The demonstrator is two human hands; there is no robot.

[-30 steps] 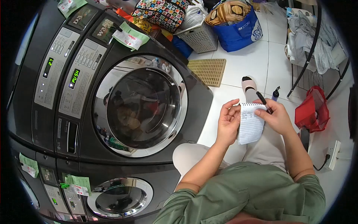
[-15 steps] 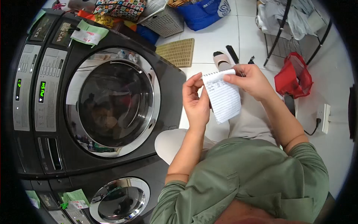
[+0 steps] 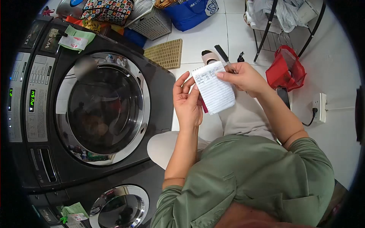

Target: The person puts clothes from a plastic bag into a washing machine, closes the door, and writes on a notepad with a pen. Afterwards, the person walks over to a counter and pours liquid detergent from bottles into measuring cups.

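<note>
A small lined notepad (image 3: pixel 216 91) with handwriting near its top is held in front of me, tilted slightly. My left hand (image 3: pixel 187 99) supports its left edge, fingers curled, with part of a dark red cover showing behind the page. My right hand (image 3: pixel 245 79) pinches the pad's upper right, thumb lying on the page. A black pen (image 3: pixel 221 53) sticks out from the fingers of that same hand, pointing up and left.
Stacked dark machines with round doors (image 3: pixel 104 110) fill the left. Behind are a beige mat (image 3: pixel 164 54), a grey basket (image 3: pixel 153 24) and a blue bag (image 3: pixel 188 15). On the right stand a black rack (image 3: pixel 266 32), a red bag (image 3: pixel 285 70) and a wall socket (image 3: pixel 319 108).
The view has shifted, and the hands and notepad now appear farther left and higher. The pad has tilted, its writing is more exposed, and the pen has turned within the right hand.
</note>
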